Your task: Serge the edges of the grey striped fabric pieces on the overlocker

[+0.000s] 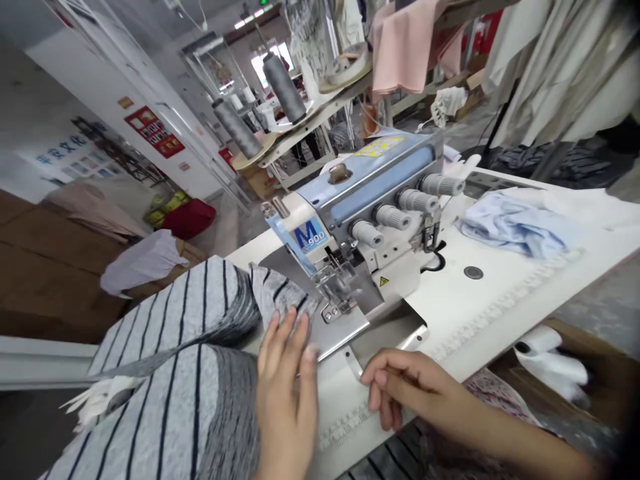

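Observation:
My left hand [287, 393] lies flat with its fingers stretched out, the fingertips on the edge of a grey striped fabric piece [280, 293]. That piece reaches to the presser foot [337, 300] of a blue and white overlock sewing machine [370, 193]. Loosely curled by the table's front edge is my right hand [405, 387], its thumb against the fingers and nothing visible in it. Its index fingertip is close to the corner of the metal plate [390, 337]. Left of my left hand are two thick stacks of cut striped fabric, a rear stack [175, 310] and a front stack [165, 413].
A crumpled light blue cloth [515, 223] lies on the white machine table [475, 313]. Below its right edge stands a cardboard box [590, 360] with white rolls. Grey thread cones [284, 87] rise behind the machine. Pink cloth [405, 47] hangs at the back.

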`<state>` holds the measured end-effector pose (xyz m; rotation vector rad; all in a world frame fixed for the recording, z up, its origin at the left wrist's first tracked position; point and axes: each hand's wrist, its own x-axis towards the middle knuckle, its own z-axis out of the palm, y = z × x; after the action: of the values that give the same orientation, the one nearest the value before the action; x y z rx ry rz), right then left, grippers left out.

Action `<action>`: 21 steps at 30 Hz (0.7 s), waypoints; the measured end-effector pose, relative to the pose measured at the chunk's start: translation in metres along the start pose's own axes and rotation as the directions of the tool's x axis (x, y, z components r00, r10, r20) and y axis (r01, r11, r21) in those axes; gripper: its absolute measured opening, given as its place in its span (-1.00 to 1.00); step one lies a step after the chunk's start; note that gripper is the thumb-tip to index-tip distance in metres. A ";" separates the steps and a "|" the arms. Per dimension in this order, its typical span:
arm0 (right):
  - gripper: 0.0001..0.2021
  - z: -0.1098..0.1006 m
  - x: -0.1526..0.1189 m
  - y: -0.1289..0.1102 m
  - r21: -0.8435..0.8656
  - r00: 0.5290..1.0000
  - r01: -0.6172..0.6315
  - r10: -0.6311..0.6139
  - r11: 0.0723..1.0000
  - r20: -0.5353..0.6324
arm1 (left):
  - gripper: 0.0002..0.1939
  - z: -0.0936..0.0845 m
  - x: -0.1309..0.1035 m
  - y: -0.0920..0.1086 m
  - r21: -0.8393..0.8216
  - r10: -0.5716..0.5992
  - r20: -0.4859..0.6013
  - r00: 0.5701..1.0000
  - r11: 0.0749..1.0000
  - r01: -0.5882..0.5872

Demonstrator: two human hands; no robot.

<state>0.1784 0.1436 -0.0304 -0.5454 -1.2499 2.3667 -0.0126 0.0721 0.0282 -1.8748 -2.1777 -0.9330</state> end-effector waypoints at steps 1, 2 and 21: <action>-0.62 0.000 0.000 0.000 0.000 1.000 -0.003 0.003 1.000 0.004 | -0.55 -0.002 -0.008 0.003 0.061 0.018 -0.003 1.000 0.998 -0.018; -0.61 0.001 -0.001 0.000 0.000 1.000 -0.002 0.002 1.000 0.009 | -0.53 -0.003 -0.015 0.006 0.118 0.040 -0.011 0.999 0.992 -0.039; -0.87 0.002 -0.064 -0.048 -0.267 0.961 0.276 -0.256 0.923 0.108 | -0.67 0.030 -0.137 0.044 -0.095 0.007 0.087 0.996 0.995 0.001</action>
<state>0.2391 0.1334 0.0202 -0.3491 -1.5958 2.0131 0.0683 -0.0279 -0.0434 -1.9977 -2.2156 -0.9890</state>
